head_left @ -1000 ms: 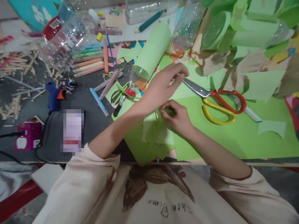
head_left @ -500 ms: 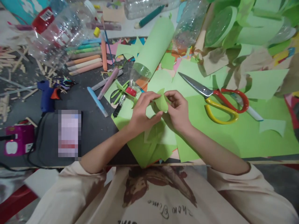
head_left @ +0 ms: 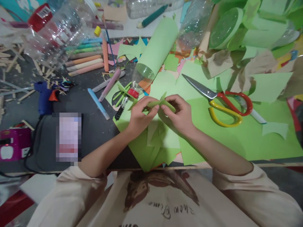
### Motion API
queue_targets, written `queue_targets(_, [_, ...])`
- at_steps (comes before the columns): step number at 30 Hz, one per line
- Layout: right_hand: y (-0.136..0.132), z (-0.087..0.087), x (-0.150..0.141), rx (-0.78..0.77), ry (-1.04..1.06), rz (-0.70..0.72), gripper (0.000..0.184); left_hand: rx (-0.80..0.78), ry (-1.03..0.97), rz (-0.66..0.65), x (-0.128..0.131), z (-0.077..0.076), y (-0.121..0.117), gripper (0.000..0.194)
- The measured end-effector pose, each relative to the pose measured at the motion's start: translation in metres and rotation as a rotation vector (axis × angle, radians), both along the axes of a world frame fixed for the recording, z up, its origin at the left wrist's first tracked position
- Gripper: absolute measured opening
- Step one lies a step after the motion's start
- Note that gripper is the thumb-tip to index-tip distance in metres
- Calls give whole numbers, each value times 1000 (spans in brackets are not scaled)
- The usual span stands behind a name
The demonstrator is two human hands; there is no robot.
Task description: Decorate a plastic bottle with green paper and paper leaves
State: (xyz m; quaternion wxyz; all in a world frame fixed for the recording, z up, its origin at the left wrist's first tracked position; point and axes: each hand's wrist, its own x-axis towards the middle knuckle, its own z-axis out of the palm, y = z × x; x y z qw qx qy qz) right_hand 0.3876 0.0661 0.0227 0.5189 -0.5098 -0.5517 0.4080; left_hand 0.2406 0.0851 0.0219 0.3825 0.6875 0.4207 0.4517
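Note:
Between my two hands is a small green paper cutout (head_left: 163, 101), its pointed end sticking up. My left hand (head_left: 141, 113) pinches its left part between thumb and fingers. My right hand (head_left: 178, 111) pinches the right part, the thumbs almost touching. Under the hands lie overlapping sheets of green paper (head_left: 163, 138). Right of my right hand rest large scissors (head_left: 210, 94) with a red and a yellow handle, blades slightly parted. Just beyond my left hand is a clear bottle wrapped in light green paper (head_left: 157, 47), its red cap toward me.
At the left are a blue glue gun (head_left: 44, 97), a phone (head_left: 68, 137) and a purple box with a cable (head_left: 15, 143). Several markers (head_left: 86, 61) lie behind them, with clear plastic bottles (head_left: 61, 31) farther back. Green-covered bottles (head_left: 262, 33) and crumpled brown paper (head_left: 220, 61) fill the far right.
My left hand came back from near the scissors' tip to join my right hand. Both now grip the green cutout, which has tilted from facing me to nearly edge-on.

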Motion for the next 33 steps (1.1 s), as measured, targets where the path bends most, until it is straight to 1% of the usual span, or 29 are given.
queue_targets(4, [-1, 2, 2, 47, -27, 40, 12, -20, 4, -5, 2, 1, -2, 8])
queue_targets(7, [0, 1, 6, 83, -50, 51, 9, -41, 24, -21, 3, 3, -3, 6])
queue_targets(12, [1, -1, 9, 74, -42, 43, 12, -70, 45, -26, 2, 4, -2, 6])
queue_targets(17, [0, -1, 11, 133, -46, 38, 12, -74, 50, -62, 3, 4, -1, 6])
queue_targets(21, [1, -2, 12, 103, -68, 59, 8, -88, 87, -15, 4, 3, -1, 9])
queue_targets(22, [2, -2, 12, 114, -74, 49, 13, -89, 92, 8, 4, 3, -1, 10])
queue_targets(23, [2, -2, 12, 153, -87, 18, 19, -89, 92, 29, 5, 3, -1, 10])
queue_targets(24, [2, -2, 13, 228, -113, -34, 22, -88, 87, 46, 5, 3, -1, 10])
queue_targets(26, [1, -1, 13, 456, -201, -134, 14, -86, 72, 78, 5, 2, -1, 9])
queue_targets(27, [-1, 0, 14, 560, -260, -142, 10, -86, 67, 96, 5, 1, -1, 9])
queue_targets(28, [-2, 1, 14, 631, -319, -113, 12, -84, 64, 114, 5, 1, -2, 8])
queue_targets(29, [-4, 2, 14, 659, -368, -65, 15, -79, 66, 132, 5, 1, -2, 8])
queue_targets(30, [-5, 3, 14, 641, -400, -17, 16, -65, 69, 147, 5, 0, -2, 8])
queue_targets(31, [-7, 3, 14, 589, -410, 14, 14, -39, 67, 156, 4, 0, -3, 8])
queue_targets(33, [-8, 3, 14, 451, -373, 20, 7, 39, 55, 138, 4, -1, -4, 8])
